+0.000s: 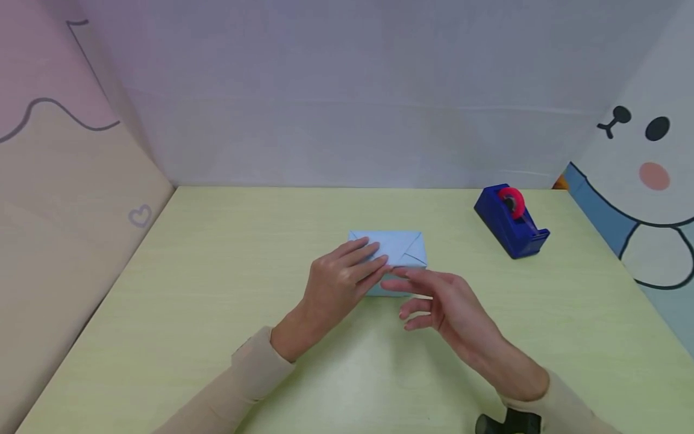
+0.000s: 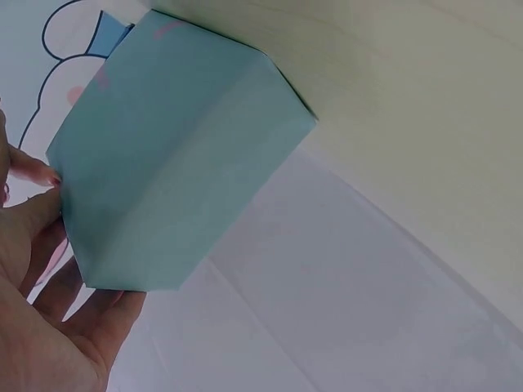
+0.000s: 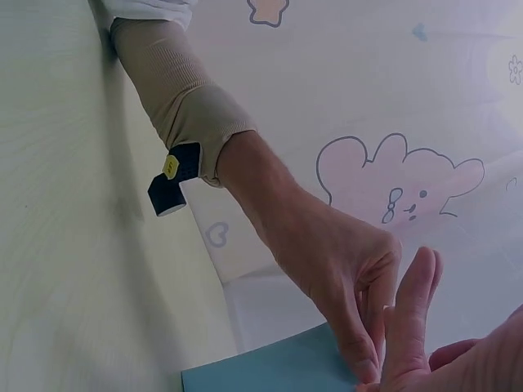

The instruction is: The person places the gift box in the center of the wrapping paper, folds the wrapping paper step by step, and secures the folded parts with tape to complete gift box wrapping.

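A folded light-blue paper packet (image 1: 398, 244) with diagonal creases at its right end lies mid-table; its smooth teal side (image 2: 172, 171) fills much of the left wrist view. My left hand (image 1: 341, 277) lies across its left part, fingers over the upper face. From the right wrist view, the left thumb bends down to the paper (image 3: 270, 366), so that hand holds the packet. My right hand (image 1: 450, 301) is by the packet's near right edge, its fingers spread and loosely bent. Its foremost fingertips come close to the left fingertips; whether they touch the paper is hard to tell.
At the back right stands a blue tape dispenser (image 1: 512, 226) with a red-cored roll. Pale cloth walls (image 1: 352, 108) with cartoon drawings enclose the light wooden table (image 1: 244, 229). A black camera mount (image 1: 509, 422) sits on the right wrist, and another (image 3: 173, 175) on the left.
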Motion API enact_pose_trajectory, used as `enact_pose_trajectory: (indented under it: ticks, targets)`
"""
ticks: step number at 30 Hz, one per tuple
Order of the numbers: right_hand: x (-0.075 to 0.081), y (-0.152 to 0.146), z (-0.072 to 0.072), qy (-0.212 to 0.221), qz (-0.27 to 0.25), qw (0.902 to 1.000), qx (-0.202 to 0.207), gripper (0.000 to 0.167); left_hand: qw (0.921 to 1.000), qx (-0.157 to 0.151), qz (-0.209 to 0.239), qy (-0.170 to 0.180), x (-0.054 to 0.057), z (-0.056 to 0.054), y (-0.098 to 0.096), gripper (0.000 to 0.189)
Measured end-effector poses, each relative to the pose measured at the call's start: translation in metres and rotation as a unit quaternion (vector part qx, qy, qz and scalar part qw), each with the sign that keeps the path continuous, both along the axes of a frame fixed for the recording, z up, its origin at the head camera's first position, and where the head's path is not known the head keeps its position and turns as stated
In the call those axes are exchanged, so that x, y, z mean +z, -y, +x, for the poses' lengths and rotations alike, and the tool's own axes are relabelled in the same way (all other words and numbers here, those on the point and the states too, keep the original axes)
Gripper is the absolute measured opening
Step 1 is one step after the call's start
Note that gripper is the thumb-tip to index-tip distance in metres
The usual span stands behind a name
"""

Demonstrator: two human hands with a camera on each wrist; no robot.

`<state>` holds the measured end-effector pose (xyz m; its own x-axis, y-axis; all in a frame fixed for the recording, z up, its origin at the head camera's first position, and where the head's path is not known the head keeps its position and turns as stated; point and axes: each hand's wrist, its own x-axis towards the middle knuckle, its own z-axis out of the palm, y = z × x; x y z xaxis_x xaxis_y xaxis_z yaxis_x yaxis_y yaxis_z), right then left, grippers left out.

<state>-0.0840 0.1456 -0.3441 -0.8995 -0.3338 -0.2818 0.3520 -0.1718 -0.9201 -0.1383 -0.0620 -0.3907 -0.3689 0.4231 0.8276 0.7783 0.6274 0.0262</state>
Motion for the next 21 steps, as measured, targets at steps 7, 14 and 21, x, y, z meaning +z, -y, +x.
enact_pose_trajectory:
  ticks: [7, 14, 21]
  targets:
    - [0.004, -0.003, 0.008, -0.007, -0.003, 0.9991, -0.042, 0.05, 1.0, -0.005, 0.003, -0.002, 0.0, -0.003, -0.002, 0.026]
    - [0.006, -0.016, 0.01, -0.04, 0.031, 0.997, -0.058, 0.048, 0.9999, -0.01, 0.004, 0.005, 0.002, -0.002, 0.002, 0.03]
    - [-0.001, -0.016, 0.002, -0.109, 0.119, 0.9854, -0.056, 0.043, 0.9998, -0.008, 0.016, 0.013, -0.001, -0.003, -0.001, 0.029]
